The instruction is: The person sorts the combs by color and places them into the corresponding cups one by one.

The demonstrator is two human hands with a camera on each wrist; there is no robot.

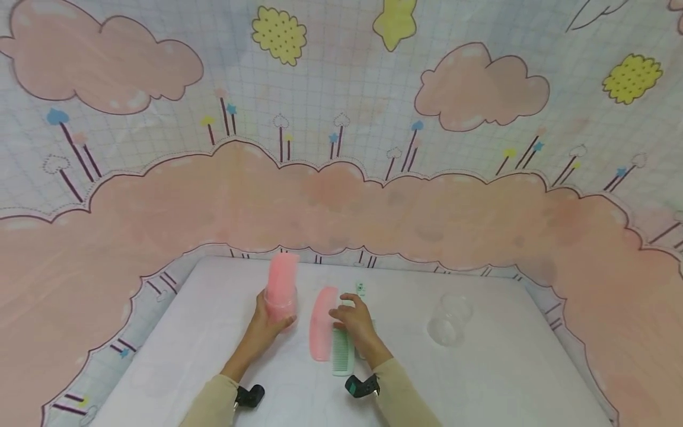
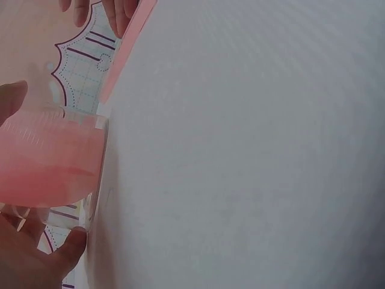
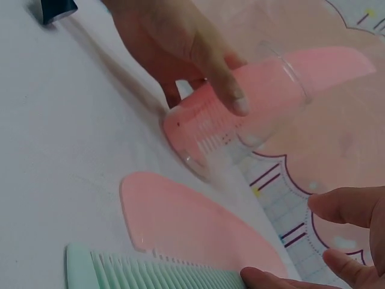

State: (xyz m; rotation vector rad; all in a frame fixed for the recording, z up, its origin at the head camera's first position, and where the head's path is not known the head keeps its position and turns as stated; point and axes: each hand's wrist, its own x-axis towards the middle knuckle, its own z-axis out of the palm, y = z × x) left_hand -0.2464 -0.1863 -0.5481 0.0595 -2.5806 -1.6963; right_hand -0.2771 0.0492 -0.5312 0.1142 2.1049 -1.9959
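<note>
Left hand (image 1: 271,320) grips clear round plastic cup (image 1: 280,309) with pink plastic comb (image 1: 283,274) inside.
Loading seems in hand; right hand (image 1: 356,323), fingers spread, probably must pinch curved pink comb (image 1: 321,333) at its nine o'clock.

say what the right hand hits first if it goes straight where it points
Probably the loose pink comb, right ahead in the head view; but depth is unclear, and a green comb partly under the right hand might come first.
</note>
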